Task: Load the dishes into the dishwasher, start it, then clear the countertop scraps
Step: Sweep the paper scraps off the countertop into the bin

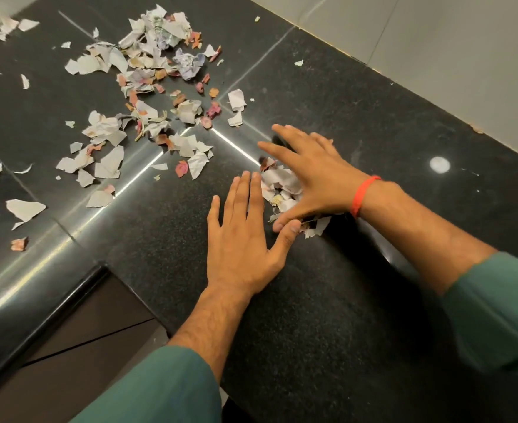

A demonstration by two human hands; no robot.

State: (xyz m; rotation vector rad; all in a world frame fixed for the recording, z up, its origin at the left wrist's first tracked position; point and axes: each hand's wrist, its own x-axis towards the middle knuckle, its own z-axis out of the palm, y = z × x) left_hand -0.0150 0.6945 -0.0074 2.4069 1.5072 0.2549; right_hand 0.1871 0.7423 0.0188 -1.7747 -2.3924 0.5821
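Torn paper scraps (147, 71), white, pink and lilac, lie scattered over the black granite countertop (373, 117), mostly in the upper left. A small gathered pile of scraps (277, 184) sits between my hands. My right hand (315, 175), with a red band on its wrist, lies flat over that pile with fingers spread, covering part of it. My left hand (245, 239) rests flat on the counter just left of the pile, fingers straight and together, its thumb touching the right thumb. Neither hand grips anything.
The counter's rounded front edge (53, 303) runs along the lower left, with brown cabinet fronts (83, 346) below it. A grey tiled wall (435, 56) borders the counter at the upper right. Stray scraps (24, 209) lie near the left edge.
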